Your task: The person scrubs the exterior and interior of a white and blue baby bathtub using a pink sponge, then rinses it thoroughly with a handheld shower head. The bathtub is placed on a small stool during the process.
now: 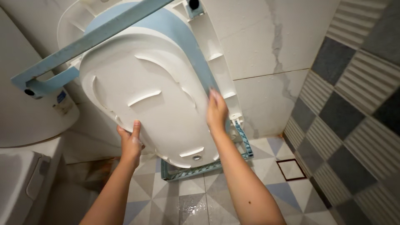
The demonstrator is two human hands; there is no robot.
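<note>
The white plastic baby bathtub (158, 100) stood tilted on end against the marble-look wall (266, 46), its ribbed underside facing you and its drain plug (196, 157) low at 6 o'clock. A pale blue band ran round its rim, and its lower end rested in a blue folding stand frame (196, 170) on the floor. A blue leg bar (89, 41) of that stand crossed the tub's top from 9 o'clock up toward 12.

Your left hand (131, 143) gripped the tub's lower edge at about 7 o'clock, thumb up on the underside and fingers curled behind the rim. Your right hand (216, 112) lay at 3 o'clock on the blue rim, fingers stretched flat and pressed against it, not curled round anything.

Beyond the tub, at 9 o'clock, a white toilet cistern (33, 121) stood near the wall. The floor tiles (196, 204), grey, white and blue triangles, looked wet below the stand. At 4 o'clock a square floor drain (291, 169) sat in the floor, and at 3 o'clock rose a wall of grey checkered tiles (354, 104).
</note>
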